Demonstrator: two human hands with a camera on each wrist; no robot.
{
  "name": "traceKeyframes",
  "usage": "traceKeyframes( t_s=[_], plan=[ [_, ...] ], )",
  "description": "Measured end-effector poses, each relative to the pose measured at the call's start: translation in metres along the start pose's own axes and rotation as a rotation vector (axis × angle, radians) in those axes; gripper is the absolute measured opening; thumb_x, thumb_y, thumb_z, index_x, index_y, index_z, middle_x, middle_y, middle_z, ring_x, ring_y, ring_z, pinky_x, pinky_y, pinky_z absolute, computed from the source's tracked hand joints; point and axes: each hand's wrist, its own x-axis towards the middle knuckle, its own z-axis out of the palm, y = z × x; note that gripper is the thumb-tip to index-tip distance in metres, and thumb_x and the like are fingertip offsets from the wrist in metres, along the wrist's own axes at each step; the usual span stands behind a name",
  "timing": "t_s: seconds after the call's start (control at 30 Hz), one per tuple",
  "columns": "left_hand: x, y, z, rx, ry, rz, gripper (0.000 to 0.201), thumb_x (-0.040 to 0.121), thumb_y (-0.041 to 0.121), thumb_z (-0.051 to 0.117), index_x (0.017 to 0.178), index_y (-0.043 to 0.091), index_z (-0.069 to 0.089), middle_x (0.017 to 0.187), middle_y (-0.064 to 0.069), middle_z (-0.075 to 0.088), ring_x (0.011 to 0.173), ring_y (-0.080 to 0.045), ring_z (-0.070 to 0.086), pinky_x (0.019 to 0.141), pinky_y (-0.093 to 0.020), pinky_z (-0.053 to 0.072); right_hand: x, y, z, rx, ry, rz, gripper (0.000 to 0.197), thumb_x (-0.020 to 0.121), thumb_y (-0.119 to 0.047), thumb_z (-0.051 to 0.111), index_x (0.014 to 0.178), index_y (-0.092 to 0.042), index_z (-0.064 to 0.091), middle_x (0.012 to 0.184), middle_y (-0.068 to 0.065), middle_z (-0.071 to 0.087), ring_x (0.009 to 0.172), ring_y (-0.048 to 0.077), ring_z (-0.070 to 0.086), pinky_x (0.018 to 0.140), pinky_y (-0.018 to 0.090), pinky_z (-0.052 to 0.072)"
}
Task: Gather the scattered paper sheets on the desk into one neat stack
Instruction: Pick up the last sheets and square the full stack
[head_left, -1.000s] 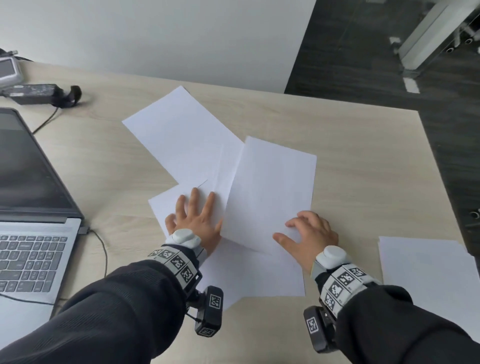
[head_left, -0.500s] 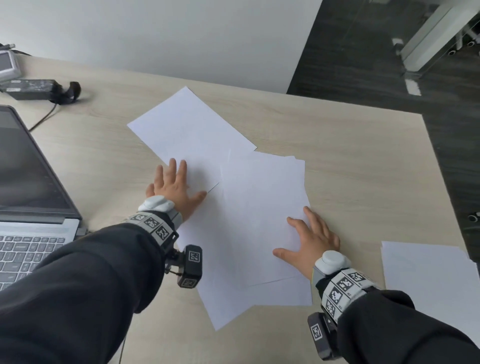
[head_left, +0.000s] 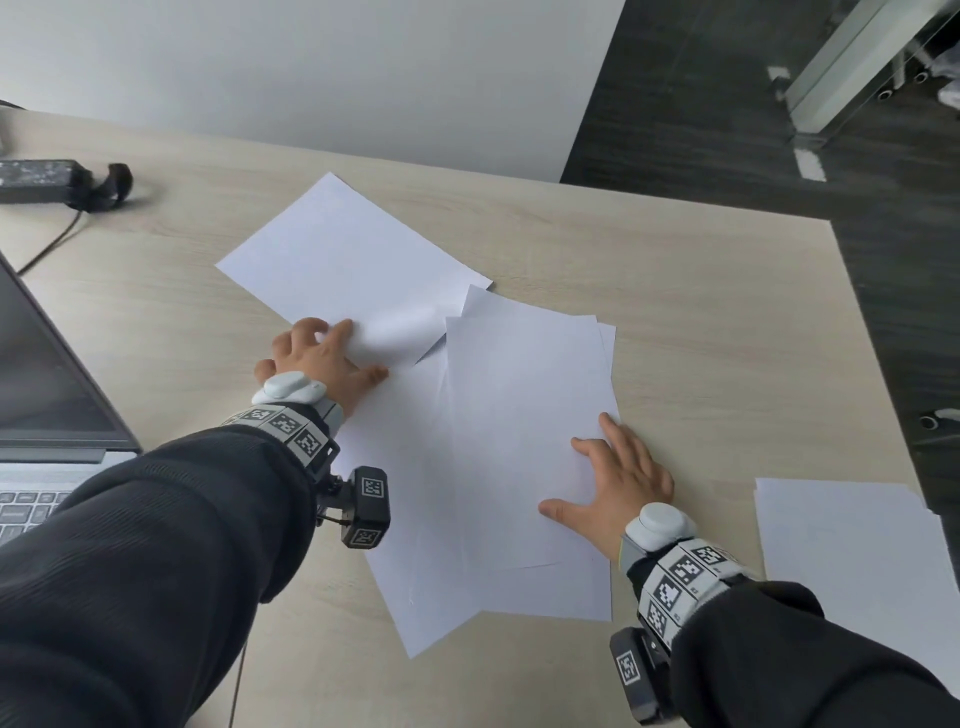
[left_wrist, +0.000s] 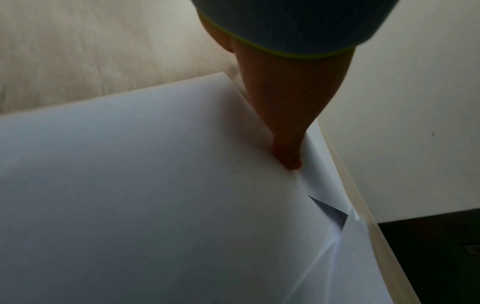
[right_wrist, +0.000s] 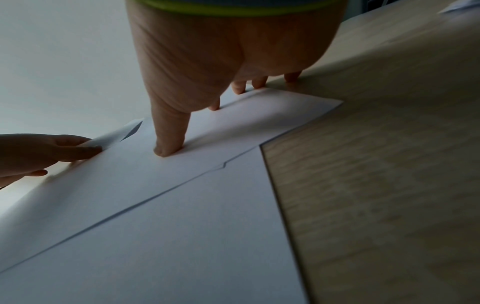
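Several white sheets (head_left: 519, 441) lie overlapped in a loose pile at the desk's middle. My right hand (head_left: 613, 478) lies flat on the pile's right edge, fingers spread; in the right wrist view its thumb (right_wrist: 168, 144) presses the top sheet (right_wrist: 233, 127). Another sheet (head_left: 353, 260) lies askew at the far left, its near corner over the pile. My left hand (head_left: 332, 358) pinches that sheet's near edge, which bulges up off the desk. From the right wrist view the left hand (right_wrist: 52, 152) holds the raised edge. The left wrist view shows one digit (left_wrist: 288, 156) on paper (left_wrist: 155, 205).
A separate stack of white sheets (head_left: 857, 545) lies at the desk's right front corner. An open laptop (head_left: 47, 374) stands at the left with a power adapter (head_left: 36, 179) and cable behind it. The desk's right edge (head_left: 872, 332) drops to dark floor.
My left hand moved from the pile to the far-left sheet, first flat on it, now curled round its near edge and lifting it. The middle sheets lie closer together. The right hand still presses.
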Motion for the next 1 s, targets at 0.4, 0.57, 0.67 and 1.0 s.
traceKeyframes(
  t_s=[0.4,0.57,0.67,1.0],
  plan=[
    [0.003,-0.007,-0.027,-0.499,0.134,-0.159,0.020,0.094,0.034,0.061,0.106,0.019,0.068,0.096,-0.007,0.064,0.086,-0.032,0.062,0.075,-0.035,0.044,-0.001,-0.001,-0.001,-0.009,0.002,-0.010,0.082,0.067,-0.077,0.059,0.139,-0.049,0.030,0.162,-0.020,-0.008,0.150,0.007,-0.008,0.120,0.043,0.011],
    [-0.028,0.013,-0.024,-0.633,0.165,-0.016,0.015,0.096,0.033,0.065,0.108,0.029,0.072,0.107,-0.001,0.072,0.082,-0.023,0.066,0.073,-0.035,0.054,0.002,0.004,-0.001,0.024,0.031,-0.038,0.058,0.084,-0.062,0.055,0.137,-0.046,0.038,0.163,-0.019,0.003,0.151,0.007,0.001,0.117,0.042,0.016],
    [-0.051,0.020,-0.003,-0.571,0.124,0.342,0.042,0.085,-0.003,0.069,0.090,0.038,0.072,0.120,0.010,0.068,0.103,-0.010,0.063,0.092,-0.029,0.051,0.010,0.016,-0.001,0.176,0.120,-0.071,0.036,0.094,-0.035,0.055,0.130,-0.035,0.053,0.159,-0.014,0.028,0.146,0.011,0.026,0.115,0.038,0.029],
    [-0.100,0.013,0.050,-0.249,-0.177,0.657,0.067,0.082,-0.018,0.050,0.111,0.037,0.075,0.152,0.009,0.046,0.149,-0.020,0.029,0.121,-0.037,0.026,0.004,0.034,-0.010,0.607,0.244,0.129,0.013,0.097,-0.028,0.052,0.107,-0.026,0.060,0.120,-0.002,0.057,0.110,0.020,0.059,0.099,0.035,0.044]
  ],
)
